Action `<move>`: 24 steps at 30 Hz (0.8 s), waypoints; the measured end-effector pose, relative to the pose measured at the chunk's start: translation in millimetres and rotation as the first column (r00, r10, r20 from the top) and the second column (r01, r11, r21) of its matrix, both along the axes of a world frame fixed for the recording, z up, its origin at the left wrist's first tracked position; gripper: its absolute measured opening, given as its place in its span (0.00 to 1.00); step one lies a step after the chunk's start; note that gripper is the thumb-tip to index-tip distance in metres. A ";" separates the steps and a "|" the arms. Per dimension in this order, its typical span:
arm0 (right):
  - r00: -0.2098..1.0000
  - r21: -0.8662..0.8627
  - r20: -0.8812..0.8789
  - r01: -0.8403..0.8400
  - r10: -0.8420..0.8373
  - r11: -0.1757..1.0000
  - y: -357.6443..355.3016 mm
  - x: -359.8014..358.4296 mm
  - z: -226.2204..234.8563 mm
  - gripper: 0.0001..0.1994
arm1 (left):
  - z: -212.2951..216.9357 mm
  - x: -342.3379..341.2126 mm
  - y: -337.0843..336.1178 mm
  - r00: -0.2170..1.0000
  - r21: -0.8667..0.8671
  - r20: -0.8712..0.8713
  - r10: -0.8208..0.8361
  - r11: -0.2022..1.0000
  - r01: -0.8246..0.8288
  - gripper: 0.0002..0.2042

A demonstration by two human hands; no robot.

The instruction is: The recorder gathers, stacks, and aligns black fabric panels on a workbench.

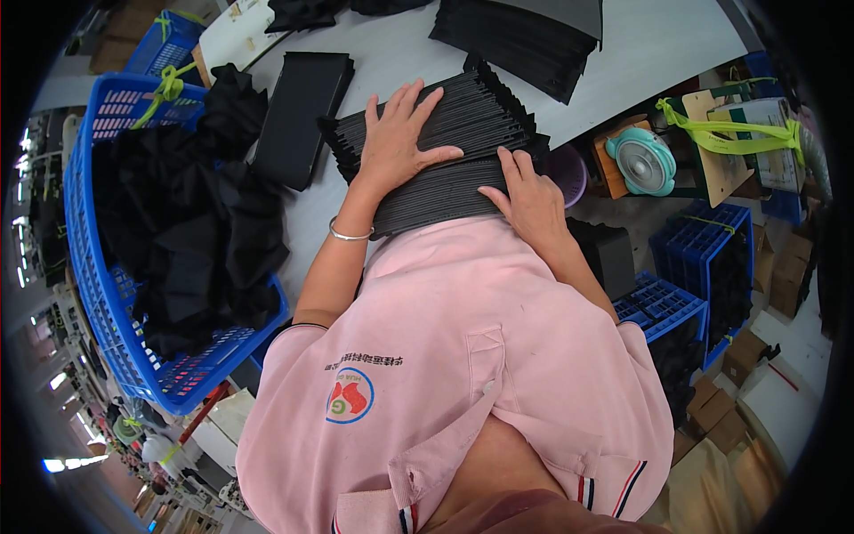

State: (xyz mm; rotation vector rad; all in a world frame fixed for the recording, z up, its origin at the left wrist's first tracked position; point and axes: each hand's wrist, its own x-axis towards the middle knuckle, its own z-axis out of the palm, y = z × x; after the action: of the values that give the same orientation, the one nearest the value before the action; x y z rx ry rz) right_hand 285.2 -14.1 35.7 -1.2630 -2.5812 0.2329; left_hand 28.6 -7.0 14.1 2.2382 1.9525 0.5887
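Note:
A thick row of black flat fabric pieces (445, 190), packed edge to edge, lies on the table right in front of my body. On its left part rests my left hand (399, 133), fingers spread and palm down. My right hand (529, 191) lies at the right end of the row, thumb and fingers apart and touching the pieces. Neither hand grips anything. To the left of the row is a separate black rectangular stack (303, 116). Farther back on the right side of the table sits another pile of black pieces (520, 44).
A blue plastic basket (80, 222) full of black cloth stands at the left. Right of the white table (663, 36) are a teal fan (642, 162), a purple bin (569, 173) and blue crates (703, 236). Cardboard boxes (716, 411) lie on the floor.

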 end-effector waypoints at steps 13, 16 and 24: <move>0.991 0.079 -0.087 -0.097 0.104 0.992 3.1 4.0 -0.5 0.23 | -2.2 1.5 -2.2 1.000 0.012 0.009 0.016 1.000 -0.016 0.41; 0.991 0.071 -0.075 -0.106 0.111 0.992 3.8 4.5 -1.9 0.23 | -2.8 1.7 -1.5 1.000 0.013 0.002 0.021 1.000 -0.021 0.41; 0.988 0.049 -0.113 -0.096 0.101 0.994 2.4 3.1 -3.3 0.28 | -1.2 1.5 0.0 1.000 0.011 0.010 0.023 1.000 -0.023 0.41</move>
State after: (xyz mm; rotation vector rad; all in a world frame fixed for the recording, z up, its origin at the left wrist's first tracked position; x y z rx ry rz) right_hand 288.3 -11.7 32.5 -1.0755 -2.5382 0.2589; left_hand 30.1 -7.0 12.9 2.2188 1.9776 0.6137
